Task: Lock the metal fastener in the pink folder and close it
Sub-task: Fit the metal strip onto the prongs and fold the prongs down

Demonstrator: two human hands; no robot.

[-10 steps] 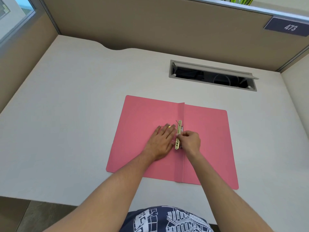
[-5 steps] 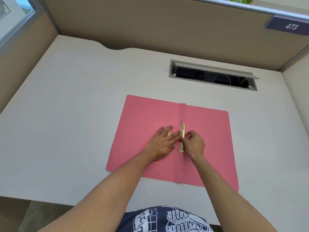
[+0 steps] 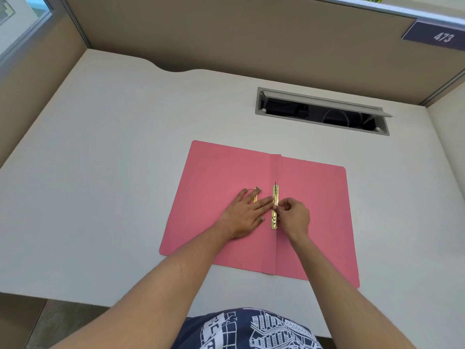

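Observation:
The pink folder (image 3: 314, 197) lies open and flat on the desk. A brass metal fastener bar (image 3: 275, 207) runs along its centre fold, with a thin prong sticking up at its far end. My left hand (image 3: 245, 214) rests flat on the left leaf, fingertips touching the bar. A second brass piece (image 3: 256, 195) shows between the left fingers. My right hand (image 3: 293, 217) sits just right of the bar, thumb and forefinger pinched at its middle.
The white desk (image 3: 113, 172) has a raised cable hatch (image 3: 322, 112) behind the folder. Beige partition walls (image 3: 226, 34) close off the back and sides. The desk's near edge is right in front of my body.
The brass bar has shifted from a slight tilt left of the fold to lying straight along it. My right hand moved slightly right with it; my left hand stayed flat.

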